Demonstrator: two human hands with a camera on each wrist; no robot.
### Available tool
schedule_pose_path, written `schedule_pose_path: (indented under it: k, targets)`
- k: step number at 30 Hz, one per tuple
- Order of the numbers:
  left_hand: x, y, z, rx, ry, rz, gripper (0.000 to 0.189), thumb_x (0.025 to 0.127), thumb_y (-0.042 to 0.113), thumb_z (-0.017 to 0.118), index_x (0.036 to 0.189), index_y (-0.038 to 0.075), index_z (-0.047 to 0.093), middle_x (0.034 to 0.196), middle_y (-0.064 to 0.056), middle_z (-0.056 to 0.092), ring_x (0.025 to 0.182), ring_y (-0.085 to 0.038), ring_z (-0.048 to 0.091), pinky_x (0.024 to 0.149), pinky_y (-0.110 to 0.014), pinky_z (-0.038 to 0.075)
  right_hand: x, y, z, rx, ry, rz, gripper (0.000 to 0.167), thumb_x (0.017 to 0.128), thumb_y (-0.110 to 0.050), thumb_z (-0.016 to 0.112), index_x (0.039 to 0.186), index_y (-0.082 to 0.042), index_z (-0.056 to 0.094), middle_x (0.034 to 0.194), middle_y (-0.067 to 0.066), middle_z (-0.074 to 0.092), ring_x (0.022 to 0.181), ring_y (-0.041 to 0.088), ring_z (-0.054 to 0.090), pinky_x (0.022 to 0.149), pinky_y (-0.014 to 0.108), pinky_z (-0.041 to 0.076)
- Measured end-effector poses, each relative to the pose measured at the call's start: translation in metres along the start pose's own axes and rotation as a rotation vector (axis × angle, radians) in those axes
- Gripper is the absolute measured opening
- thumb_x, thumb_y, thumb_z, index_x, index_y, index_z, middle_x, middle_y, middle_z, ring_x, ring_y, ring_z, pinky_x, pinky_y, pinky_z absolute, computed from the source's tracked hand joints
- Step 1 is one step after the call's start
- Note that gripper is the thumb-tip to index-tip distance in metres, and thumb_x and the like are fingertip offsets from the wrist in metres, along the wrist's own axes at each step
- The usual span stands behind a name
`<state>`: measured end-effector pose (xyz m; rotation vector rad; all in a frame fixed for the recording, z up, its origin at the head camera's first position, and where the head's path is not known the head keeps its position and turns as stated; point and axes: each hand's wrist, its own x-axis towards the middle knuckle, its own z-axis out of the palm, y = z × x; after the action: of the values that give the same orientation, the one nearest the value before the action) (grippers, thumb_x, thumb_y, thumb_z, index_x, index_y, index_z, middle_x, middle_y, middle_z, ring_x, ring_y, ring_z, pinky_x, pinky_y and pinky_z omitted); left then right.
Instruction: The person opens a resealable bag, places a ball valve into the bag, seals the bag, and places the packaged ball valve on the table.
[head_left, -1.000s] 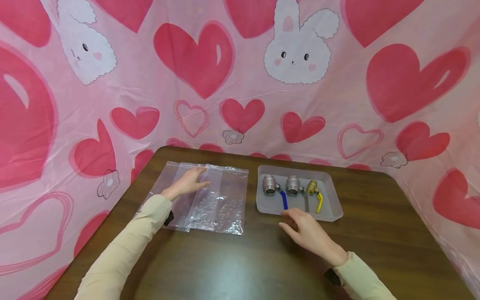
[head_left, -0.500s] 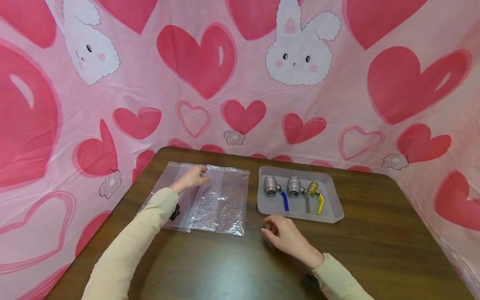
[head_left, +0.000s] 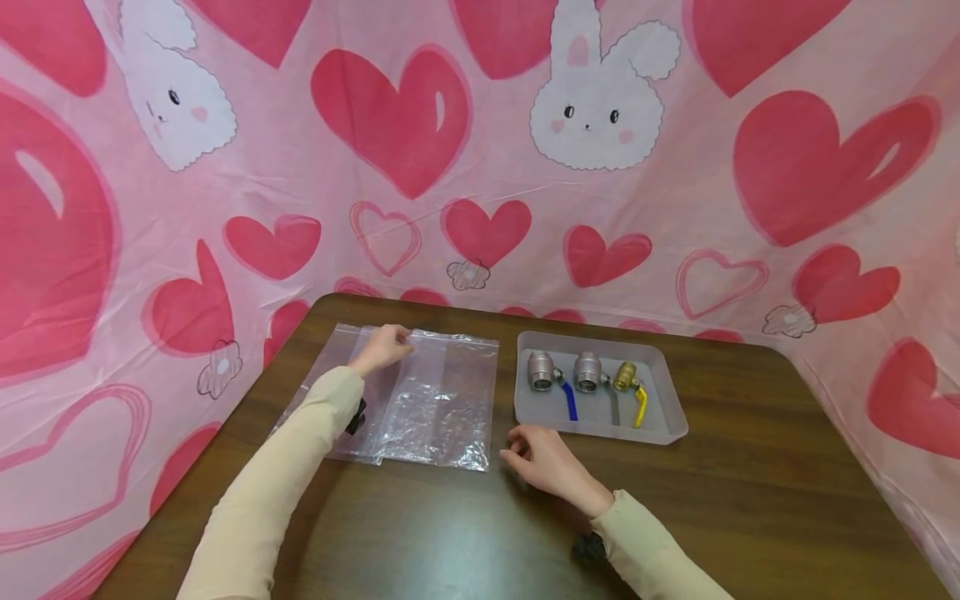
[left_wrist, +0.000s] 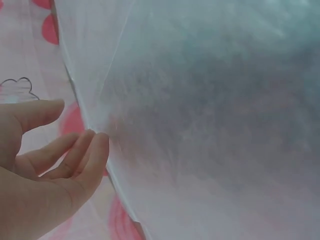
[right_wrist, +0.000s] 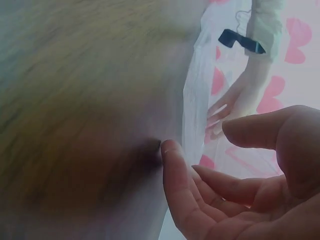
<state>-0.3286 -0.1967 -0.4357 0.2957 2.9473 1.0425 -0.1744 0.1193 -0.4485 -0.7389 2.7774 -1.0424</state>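
Two clear zip-lock bags lie flat and overlapping on the table: the left bag [head_left: 330, 358] partly under the right bag [head_left: 453, 408]. My left hand [head_left: 384, 347] is over their zip ends; in the left wrist view its bent fingertips [left_wrist: 101, 140] meet the plastic, thumb apart from them. My right hand [head_left: 547, 462] hovers low over the wood at the right bag's near corner, fingers loosely curled, thumb apart, nothing held. A translucent tray [head_left: 600, 427] beyond it holds a blue-lever ball valve [head_left: 541, 372], a grey-lever ball valve [head_left: 588, 372] and a smaller brass yellow-lever ball valve [head_left: 625, 376].
The brown wooden table [head_left: 420, 533] has rounded far corners. Pink cloth [head_left: 480, 183] with hearts and rabbits hangs close behind it and along both sides. Each wrist carries a small black camera [head_left: 357, 417].
My right hand has moved left from the tray's front edge toward the bags. My left hand's spread fingers have drawn in at the zip ends of the bags. Valves and tray stay put.
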Motion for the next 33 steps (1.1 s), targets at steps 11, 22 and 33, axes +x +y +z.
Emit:
schedule_pose_path:
  k: [11,22,33]
  targets:
    - [0.012,-0.009,-0.001,0.013,0.037,-0.071,0.039,0.084,0.010,0.067,0.115,-0.014,0.064,0.111,-0.030,0.069,0.106,-0.043,0.065,0.091,-0.047,0.055,0.011,-0.013,0.010,0.030,-0.023,0.065,0.023,0.092,-0.015,0.065,0.102,0.005,0.066,0.079,0.005,0.068,0.059,0.005,0.051,0.056,0.020,0.044]
    - [0.021,-0.013,0.002,0.028,0.086,-0.169,0.031,0.080,0.007,0.067,0.107,-0.010,0.070,0.102,-0.024,0.074,0.086,-0.036,0.073,0.075,-0.034,0.059,0.021,-0.015,0.015,0.104,-0.061,0.140,0.026,0.093,-0.018,0.064,0.105,0.005,0.067,0.073,0.003,0.069,0.057,0.005,0.057,0.059,0.021,0.048]
    - [0.026,-0.008,0.006,-0.064,0.034,-0.224,0.030,0.081,0.007,0.067,0.106,-0.009,0.065,0.109,-0.028,0.070,0.049,-0.006,0.059,0.053,-0.020,0.055,0.027,-0.015,0.015,0.156,-0.051,0.158,0.022,0.092,-0.016,0.065,0.102,0.003,0.067,0.076,0.006,0.072,0.057,0.006,0.062,0.054,0.021,0.050]
